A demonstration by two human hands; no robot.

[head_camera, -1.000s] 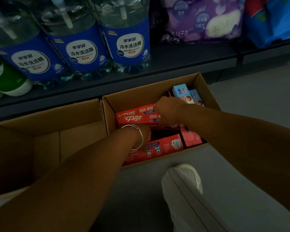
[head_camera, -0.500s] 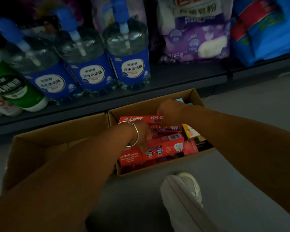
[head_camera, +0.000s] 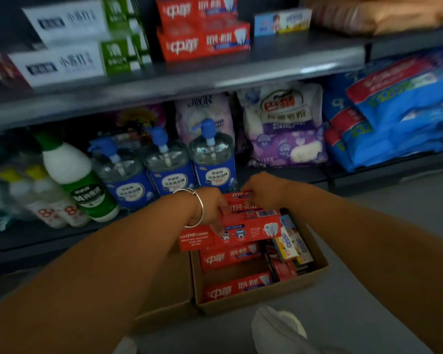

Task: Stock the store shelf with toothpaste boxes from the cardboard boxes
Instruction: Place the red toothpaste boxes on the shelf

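— Above the carton [head_camera: 315,273], what is held?
— A stack of red boxes [head_camera: 241,232]. Left hand [head_camera: 211,205] grasps its left end, right hand [head_camera: 262,191] its top.
— Shelf [head_camera: 292,63] stock?
— 2 red boxes, blurred, among others.

Blue-labelled pump bottles [head_camera: 169,172] beside detergent bags [head_camera: 284,123]

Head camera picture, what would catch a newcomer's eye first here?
Both hands, left hand and right hand, hold a stack of red toothpaste boxes above the open cardboard box on the floor. Matching red toothpaste cartons sit on the upper shelf; blue-labelled pump bottles line the lower one.
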